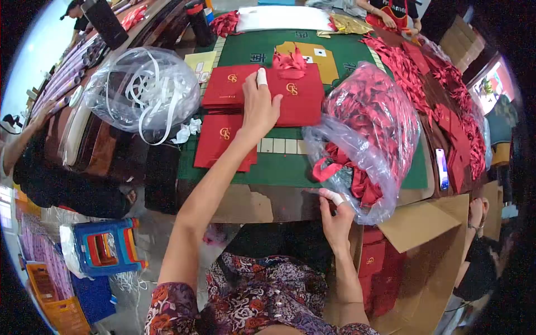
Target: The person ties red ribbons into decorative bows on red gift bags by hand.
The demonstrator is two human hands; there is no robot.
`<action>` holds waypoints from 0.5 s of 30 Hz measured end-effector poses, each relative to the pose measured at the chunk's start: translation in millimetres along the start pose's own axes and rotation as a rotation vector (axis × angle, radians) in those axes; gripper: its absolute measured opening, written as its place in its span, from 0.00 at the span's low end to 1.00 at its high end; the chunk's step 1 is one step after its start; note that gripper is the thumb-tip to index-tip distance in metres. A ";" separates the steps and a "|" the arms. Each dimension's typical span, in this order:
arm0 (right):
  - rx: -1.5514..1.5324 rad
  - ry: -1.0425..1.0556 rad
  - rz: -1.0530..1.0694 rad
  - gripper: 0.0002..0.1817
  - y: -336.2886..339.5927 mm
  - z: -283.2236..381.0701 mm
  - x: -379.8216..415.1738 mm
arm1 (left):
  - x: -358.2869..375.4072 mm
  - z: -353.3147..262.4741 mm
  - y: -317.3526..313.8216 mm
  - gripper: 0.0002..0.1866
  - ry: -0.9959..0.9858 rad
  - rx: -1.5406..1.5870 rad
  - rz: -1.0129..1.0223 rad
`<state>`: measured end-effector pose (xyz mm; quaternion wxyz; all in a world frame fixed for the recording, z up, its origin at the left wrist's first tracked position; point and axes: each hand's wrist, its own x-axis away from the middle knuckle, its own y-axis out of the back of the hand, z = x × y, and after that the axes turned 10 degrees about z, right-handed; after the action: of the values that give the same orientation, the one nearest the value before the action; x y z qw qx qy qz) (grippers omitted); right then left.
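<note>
My left hand [259, 109] reaches over the table with fingers stretched out, a white wrap on one fingertip. It lies at the edge between a stack of red gift bags [226, 84] and another red gift bag [300, 103], both with a gold logo. Below them is a further red bag pile [223, 142], partly behind my forearm. My right hand [336, 218], also with a wrapped finger, is at the table's front edge, thumb and index finger apart, nothing visible in it. Close by it sits a clear plastic bag [385, 128] full of red ribbons [360, 89].
A clear bag of white straps [148, 92] stands at the left. A cardboard box [430, 268] holding red bags is at my right, a phone [441, 167] on the table above it. Blue stools [103, 248] are on the floor. Other people work around the table.
</note>
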<state>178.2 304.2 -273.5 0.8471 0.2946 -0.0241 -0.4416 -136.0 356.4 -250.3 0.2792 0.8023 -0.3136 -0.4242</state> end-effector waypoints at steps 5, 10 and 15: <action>0.083 0.013 -0.024 0.13 -3.8 5.0 -7.2 | 75.8 2.6 58.6 0.39 -0.149 0.037 0.096; 0.362 0.132 -0.075 0.19 -12.2 6.9 -30.3 | 154.3 1.3 100.0 0.41 -0.027 -0.208 0.352; 0.491 0.158 -0.055 0.15 -24.6 -9.1 -44.1 | 189.7 19.3 91.0 0.36 -0.031 -0.203 0.363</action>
<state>136.0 331.4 -284.2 0.7372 0.5253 -0.0563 -0.4212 -92.6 153.6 -290.6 0.4256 0.6938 -0.4131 -0.4086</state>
